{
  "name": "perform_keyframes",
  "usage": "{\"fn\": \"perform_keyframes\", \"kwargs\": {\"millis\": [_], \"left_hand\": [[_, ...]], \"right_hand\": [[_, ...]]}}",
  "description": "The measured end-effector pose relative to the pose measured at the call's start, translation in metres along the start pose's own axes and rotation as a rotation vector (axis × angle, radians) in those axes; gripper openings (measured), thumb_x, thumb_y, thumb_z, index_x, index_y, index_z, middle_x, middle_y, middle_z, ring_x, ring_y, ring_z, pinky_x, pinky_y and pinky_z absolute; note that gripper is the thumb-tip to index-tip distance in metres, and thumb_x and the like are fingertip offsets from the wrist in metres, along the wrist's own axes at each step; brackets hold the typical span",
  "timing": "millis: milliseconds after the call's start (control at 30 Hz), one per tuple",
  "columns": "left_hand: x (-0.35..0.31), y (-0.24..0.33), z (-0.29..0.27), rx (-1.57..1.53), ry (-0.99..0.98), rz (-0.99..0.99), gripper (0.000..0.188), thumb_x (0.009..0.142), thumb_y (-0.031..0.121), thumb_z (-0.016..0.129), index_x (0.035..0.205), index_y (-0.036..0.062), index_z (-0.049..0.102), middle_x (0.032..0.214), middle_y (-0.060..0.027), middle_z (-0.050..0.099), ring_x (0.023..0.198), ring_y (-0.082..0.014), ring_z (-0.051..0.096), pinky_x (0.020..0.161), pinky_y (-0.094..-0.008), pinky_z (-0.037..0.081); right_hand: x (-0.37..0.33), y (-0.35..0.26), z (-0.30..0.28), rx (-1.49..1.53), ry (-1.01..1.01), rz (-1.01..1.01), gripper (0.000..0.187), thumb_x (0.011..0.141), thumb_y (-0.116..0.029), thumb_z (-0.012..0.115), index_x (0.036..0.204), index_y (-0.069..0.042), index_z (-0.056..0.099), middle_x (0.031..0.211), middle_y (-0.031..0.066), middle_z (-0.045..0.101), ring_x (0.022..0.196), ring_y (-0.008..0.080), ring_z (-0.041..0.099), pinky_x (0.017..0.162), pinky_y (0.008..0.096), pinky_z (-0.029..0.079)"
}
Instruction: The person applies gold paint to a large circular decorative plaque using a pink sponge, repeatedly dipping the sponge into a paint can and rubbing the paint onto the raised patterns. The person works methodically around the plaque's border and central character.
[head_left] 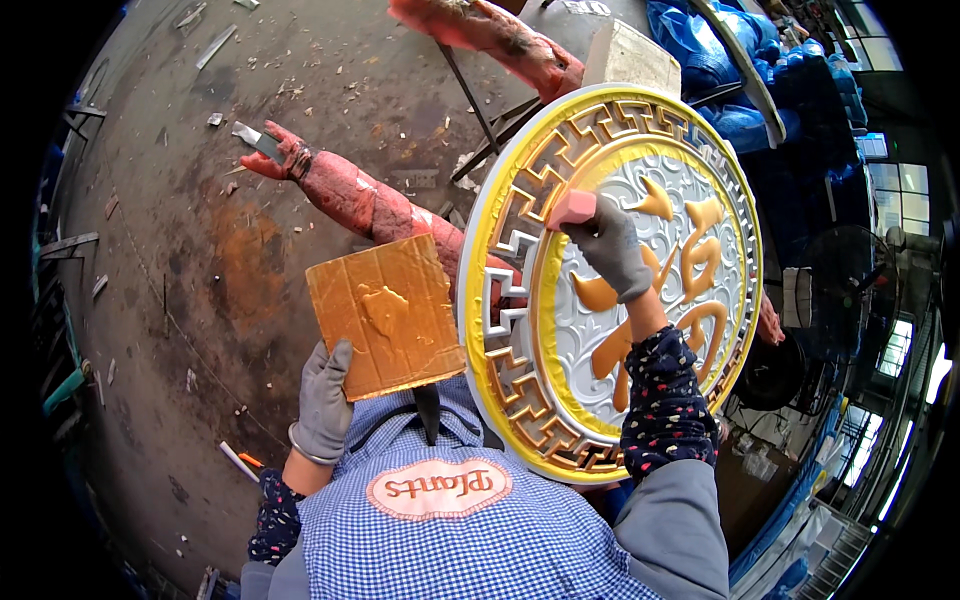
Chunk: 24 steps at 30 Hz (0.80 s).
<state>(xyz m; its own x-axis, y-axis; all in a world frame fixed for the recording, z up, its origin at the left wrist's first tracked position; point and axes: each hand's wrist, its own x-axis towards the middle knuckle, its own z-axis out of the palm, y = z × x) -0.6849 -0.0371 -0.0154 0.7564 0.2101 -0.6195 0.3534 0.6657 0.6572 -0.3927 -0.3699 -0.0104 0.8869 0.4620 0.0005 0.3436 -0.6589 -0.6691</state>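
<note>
My left hand [323, 400], in a grey glove, grips the lower left edge of a square piece of cardboard [345, 335] coated with gold paint, a thicker blob lying in its middle. Between the gloved fingers of my right hand [610, 245] is a pink sponge [573, 209], held against the inner ring of a large round plaque [549, 385]. The plaque stands tilted at my right. It has yellow-edged rings, a fretwork border, a white scroll-relief centre and raised gold strokes. Parts of the border are gold; on the left some fretwork is white.
Red-wrapped supports [370, 205] extend behind and left of the plaque, over a stained floor [230, 290] strewn with scraps. A pale block [632, 58] rests against the plaque's top. Blue plastic-covered items [700, 55] are piled at the far right, with a fan [845, 265] nearby.
</note>
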Motion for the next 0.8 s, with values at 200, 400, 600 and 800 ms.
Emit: {"fn": "perform_keyframes", "kwargs": {"millis": [200, 400, 600, 800], "left_hand": [[-0.005, -0.003, -0.003, 0.009, -0.006, 0.004, 0.039, 0.109, 0.029, 0.062, 0.135, -0.0001, 0.060, 0.125, -0.0047, 0.070, 0.110, -0.0122, 0.068, 0.094, -0.0291, 0.057], [-0.009, -0.009, -0.009, -0.013, -0.035, 0.006, 0.039, 0.110, 0.029, 0.061, 0.137, 0.0009, 0.059, 0.128, -0.0060, 0.069, 0.114, -0.0156, 0.069, 0.096, -0.0320, 0.058], [-0.014, -0.014, -0.008, -0.037, -0.018, 0.000, 0.038, 0.110, 0.029, 0.061, 0.135, 0.0004, 0.060, 0.126, -0.0054, 0.069, 0.112, -0.0139, 0.068, 0.095, -0.0307, 0.058], [-0.020, -0.012, -0.008, -0.021, -0.012, 0.004, 0.037, 0.110, 0.028, 0.061, 0.134, -0.0004, 0.061, 0.125, -0.0053, 0.070, 0.110, -0.0127, 0.068, 0.094, -0.0292, 0.057]], "right_hand": [[-0.035, -0.029, 0.006, 0.072, -0.107, 0.045, 0.026, 0.085, -0.008, 0.080, 0.109, -0.006, 0.070, 0.087, 0.0130, 0.070, 0.075, 0.0264, 0.071, 0.070, 0.0355, 0.056], [-0.088, -0.052, 0.009, 0.025, -0.214, -0.008, 0.030, 0.084, -0.009, 0.081, 0.112, -0.008, 0.069, 0.096, 0.0139, 0.071, 0.088, 0.0343, 0.072, 0.076, 0.0410, 0.057], [-0.127, -0.062, -0.002, -0.001, -0.357, -0.044, 0.032, 0.084, -0.011, 0.082, 0.113, -0.008, 0.069, 0.096, 0.0135, 0.071, 0.086, 0.0320, 0.072, 0.075, 0.0388, 0.057], [-0.080, -0.044, -0.004, 0.146, 0.043, 0.002, 0.031, 0.086, -0.010, 0.084, 0.113, -0.005, 0.070, 0.087, 0.0069, 0.073, 0.076, 0.0153, 0.071, 0.070, 0.0289, 0.055]]}}
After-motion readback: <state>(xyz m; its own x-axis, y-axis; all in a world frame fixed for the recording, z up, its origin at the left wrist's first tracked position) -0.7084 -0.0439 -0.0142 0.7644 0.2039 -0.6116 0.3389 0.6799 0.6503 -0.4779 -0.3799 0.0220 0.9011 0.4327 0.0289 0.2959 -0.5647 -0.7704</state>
